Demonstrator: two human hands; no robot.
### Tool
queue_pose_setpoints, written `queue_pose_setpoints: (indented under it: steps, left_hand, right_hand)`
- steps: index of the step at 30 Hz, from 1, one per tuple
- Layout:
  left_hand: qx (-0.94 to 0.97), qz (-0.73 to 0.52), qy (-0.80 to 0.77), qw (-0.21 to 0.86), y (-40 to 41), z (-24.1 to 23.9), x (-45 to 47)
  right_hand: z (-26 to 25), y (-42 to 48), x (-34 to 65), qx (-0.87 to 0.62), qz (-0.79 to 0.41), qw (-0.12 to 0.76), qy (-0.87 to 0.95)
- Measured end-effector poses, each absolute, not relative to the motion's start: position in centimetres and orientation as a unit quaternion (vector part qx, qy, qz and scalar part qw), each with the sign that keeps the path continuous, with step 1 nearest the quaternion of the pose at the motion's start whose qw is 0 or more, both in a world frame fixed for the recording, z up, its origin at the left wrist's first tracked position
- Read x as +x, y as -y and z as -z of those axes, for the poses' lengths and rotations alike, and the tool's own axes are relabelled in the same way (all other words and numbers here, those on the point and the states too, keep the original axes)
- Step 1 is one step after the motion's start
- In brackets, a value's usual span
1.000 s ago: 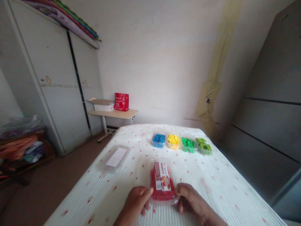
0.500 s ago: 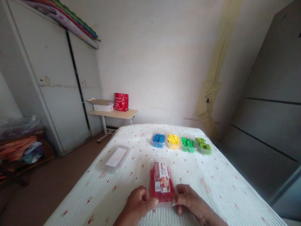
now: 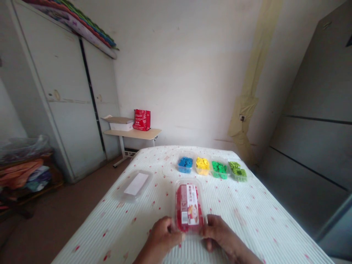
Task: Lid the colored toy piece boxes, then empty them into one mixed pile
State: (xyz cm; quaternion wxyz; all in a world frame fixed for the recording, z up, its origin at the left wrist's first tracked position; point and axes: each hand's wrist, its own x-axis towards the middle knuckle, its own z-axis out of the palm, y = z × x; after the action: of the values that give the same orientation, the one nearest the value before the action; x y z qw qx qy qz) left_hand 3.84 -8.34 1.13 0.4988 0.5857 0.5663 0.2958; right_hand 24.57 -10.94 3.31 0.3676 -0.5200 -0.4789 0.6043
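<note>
Nothing legible.
Label on the red box and print on the red bag blur beyond reading.

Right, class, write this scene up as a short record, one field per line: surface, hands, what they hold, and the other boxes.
Surface: white cloth with red flecks
Left hand: grips the near left corner of the red box
Right hand: grips its near right corner
Red box: clear, label on top, full of red pieces
Far row, left to right: blue box, yellow box, green box, lime box
Left side: clear box with white label, lying apart
</note>
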Motion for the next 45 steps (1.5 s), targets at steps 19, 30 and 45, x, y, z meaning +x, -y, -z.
queue_pose_setpoints:
  steps: [19, 30, 45]
  left_hand:
    - [0.576, -0.280, -0.617, 0.457, 8.5, -2.4, 4.9]
    - [0.626, -0.319, -0.605, 0.374, 7.9, -0.7, 5.1]
    - [0.618, -0.393, -0.577, 0.361, 8.0, -0.3, 5.4]
  right_hand:
    - [-2.5, 10.4, 24.7, -0.509, -0.612, 0.395, 0.459]
    - [-3.7, 10.8, 24.0, -0.527, -0.592, 0.396, 0.464]
    - [-2.8, 10.3, 23.3, -0.512, -0.601, 0.425, 0.442]
